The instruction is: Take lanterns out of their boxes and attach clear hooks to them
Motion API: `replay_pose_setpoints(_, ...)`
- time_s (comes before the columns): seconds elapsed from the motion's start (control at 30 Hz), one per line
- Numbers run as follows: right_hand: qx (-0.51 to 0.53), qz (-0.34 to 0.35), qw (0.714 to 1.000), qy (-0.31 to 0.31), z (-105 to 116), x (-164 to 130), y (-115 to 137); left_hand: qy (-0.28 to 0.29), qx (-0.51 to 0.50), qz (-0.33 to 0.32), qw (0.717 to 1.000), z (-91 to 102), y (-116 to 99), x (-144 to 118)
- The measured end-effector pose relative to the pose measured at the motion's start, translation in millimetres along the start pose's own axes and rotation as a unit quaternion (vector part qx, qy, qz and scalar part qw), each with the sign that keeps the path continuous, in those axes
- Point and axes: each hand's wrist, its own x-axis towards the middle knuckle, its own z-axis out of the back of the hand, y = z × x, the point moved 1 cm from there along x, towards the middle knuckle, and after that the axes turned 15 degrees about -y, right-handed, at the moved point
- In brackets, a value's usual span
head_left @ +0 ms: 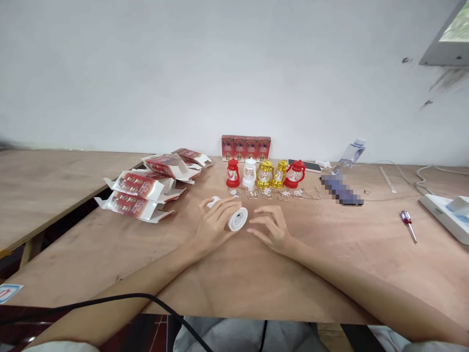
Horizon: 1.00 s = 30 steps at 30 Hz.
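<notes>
My left hand [217,222] is wrapped round a small white lantern [238,219] lying on its side. Its round base faces right, while the fingers cover most of its body. Just right of that base, my right hand [273,229] has its fingers apart and slightly bent, with nothing seen in them. Beyond the hands stands a row of small lanterns: a red one [233,174], a white one [249,173], two gold ones [265,174] and another red one [295,174]. Thin bent wire handles [284,195] and small white pieces lie in front of them.
Several open red boxes [134,188] are piled at the left, and closed red boxes [246,148] stand against the wall. On the right are a phone [309,166], a water bottle [351,155], a blurred dark object [340,189], a screwdriver [408,225] and a white power strip [445,215].
</notes>
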Motion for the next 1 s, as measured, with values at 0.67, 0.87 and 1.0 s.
replay_pose_setpoints(0.67, 0.016, -0.091, 0.991, 0.102, -5.7, -2.0, -6.0, 0.032, 0.082, -0.040, 0.995, -2.9, -0.6, -3.7)
replay_pose_setpoints(0.87, -0.168, -0.142, 0.974, 0.047, 26.6, -18.7, -90.2, 0.041, 0.114, -0.017, 0.992, -0.2, 9.8, -3.5)
replay_pose_setpoints(1.0, -0.311, -0.230, 0.921, 0.055, 64.4, -24.8, -148.8, 0.056, 0.102, -0.013, 0.993, -0.9, 6.2, -4.9)
